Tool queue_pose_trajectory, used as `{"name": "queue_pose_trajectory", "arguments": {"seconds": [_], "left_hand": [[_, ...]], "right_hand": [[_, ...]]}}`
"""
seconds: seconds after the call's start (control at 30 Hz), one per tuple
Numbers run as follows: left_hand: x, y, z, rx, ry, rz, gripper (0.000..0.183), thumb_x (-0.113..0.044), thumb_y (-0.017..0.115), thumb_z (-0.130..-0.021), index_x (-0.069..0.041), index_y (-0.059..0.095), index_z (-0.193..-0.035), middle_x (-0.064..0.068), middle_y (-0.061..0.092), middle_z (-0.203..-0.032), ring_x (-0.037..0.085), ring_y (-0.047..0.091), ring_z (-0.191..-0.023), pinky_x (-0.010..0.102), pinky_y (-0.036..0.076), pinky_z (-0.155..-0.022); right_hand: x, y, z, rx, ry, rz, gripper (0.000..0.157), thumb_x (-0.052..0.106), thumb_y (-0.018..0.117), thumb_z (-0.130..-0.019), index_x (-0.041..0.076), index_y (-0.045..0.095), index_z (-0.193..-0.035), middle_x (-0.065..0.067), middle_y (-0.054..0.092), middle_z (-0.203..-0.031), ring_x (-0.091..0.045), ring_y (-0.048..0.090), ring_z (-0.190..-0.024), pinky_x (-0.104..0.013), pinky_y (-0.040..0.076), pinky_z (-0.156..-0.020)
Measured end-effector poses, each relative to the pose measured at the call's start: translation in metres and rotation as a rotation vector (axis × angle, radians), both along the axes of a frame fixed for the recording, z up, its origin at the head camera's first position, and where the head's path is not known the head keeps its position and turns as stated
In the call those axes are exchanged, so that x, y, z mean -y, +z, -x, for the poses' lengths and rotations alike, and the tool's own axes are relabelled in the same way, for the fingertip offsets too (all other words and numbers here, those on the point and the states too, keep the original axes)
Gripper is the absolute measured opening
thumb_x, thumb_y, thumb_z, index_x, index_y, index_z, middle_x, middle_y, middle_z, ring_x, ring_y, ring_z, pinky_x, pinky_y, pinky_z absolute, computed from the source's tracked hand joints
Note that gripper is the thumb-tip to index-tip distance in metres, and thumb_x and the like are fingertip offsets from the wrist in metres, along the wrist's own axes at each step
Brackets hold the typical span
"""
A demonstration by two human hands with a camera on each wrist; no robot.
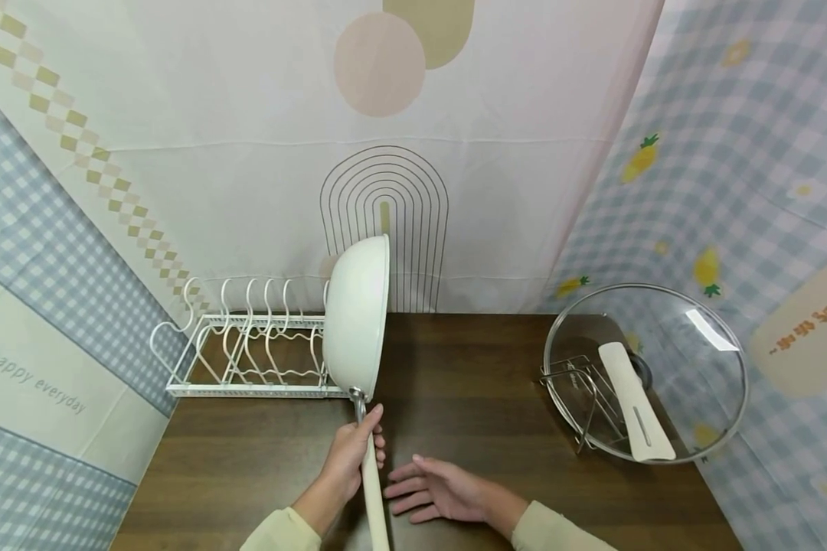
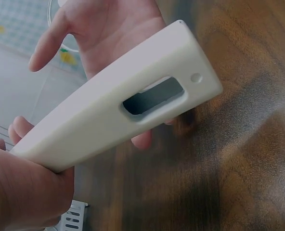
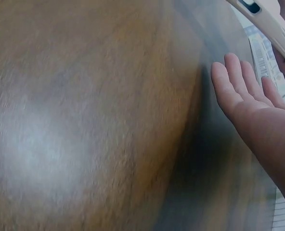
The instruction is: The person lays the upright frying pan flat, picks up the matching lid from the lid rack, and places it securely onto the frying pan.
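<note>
My left hand (image 1: 348,458) grips the cream handle of a white wok (image 1: 354,317) near the end where it joins the pan. The wok is turned on its side, its rim facing right, and overlaps the right end of a white wire dish rack (image 1: 262,392) in the head view. In the left wrist view the free end of the handle (image 2: 99,118) shows a slot and a small round dimple. My right hand (image 1: 448,490) is just right of the handle, fingers spread and extended, holding nothing. The wok's inside is hidden.
At the right, a large glass lid (image 1: 689,367) with a cream handle bar (image 1: 635,405) leans in a small metal wire stand (image 1: 593,398). All stand on a dark wooden table (image 1: 469,383). Printed cloths (image 1: 248,191) hang behind and at both sides.
</note>
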State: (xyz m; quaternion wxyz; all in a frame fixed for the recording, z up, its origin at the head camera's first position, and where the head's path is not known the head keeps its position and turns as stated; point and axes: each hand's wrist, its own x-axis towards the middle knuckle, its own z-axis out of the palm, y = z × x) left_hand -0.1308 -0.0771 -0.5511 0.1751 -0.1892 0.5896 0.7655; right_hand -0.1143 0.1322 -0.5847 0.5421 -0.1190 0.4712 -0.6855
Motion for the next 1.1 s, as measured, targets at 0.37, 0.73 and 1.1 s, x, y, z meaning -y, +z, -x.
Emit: {"name": "queue_pose_trajectory", "arguments": {"seconds": [0.37,0.73,1.1], "left_hand": [[0.002,0.001,-0.002,0.019,-0.027,-0.005,0.042,-0.05,0.067,-0.086,-0.011,0.051,-0.081,-0.004,0.051,-0.059,0.01,0.053,-0.046,0.027,0.05,-0.049],[0.0,0.0,-0.004,0.014,-0.032,-0.019,0.043,-0.05,0.066,-0.086,-0.014,0.047,-0.077,-0.006,0.044,-0.056,0.009,0.044,-0.043,0.026,0.045,-0.047],[0.003,0.0,-0.004,0.013,-0.064,-0.041,0.043,-0.051,0.064,-0.088,-0.016,0.044,-0.072,-0.007,0.044,-0.054,0.009,0.043,-0.044,0.024,0.042,-0.046]], "right_hand": [[0.017,-0.002,-0.008,0.044,-0.002,-0.012,0.068,0.05,0.022,-0.103,-0.001,0.029,-0.147,-0.011,0.051,-0.14,-0.021,0.055,-0.12,-0.044,0.042,-0.107],[0.03,-0.009,-0.01,0.048,0.07,0.085,0.067,0.051,0.012,-0.103,0.002,0.027,-0.147,-0.02,0.042,-0.148,-0.018,0.055,-0.122,-0.038,0.046,-0.102],[0.042,-0.011,-0.015,0.109,0.144,0.174,0.069,0.055,0.01,-0.102,0.006,0.032,-0.145,-0.004,0.057,-0.135,-0.02,0.055,-0.126,-0.034,0.048,-0.101]]}}
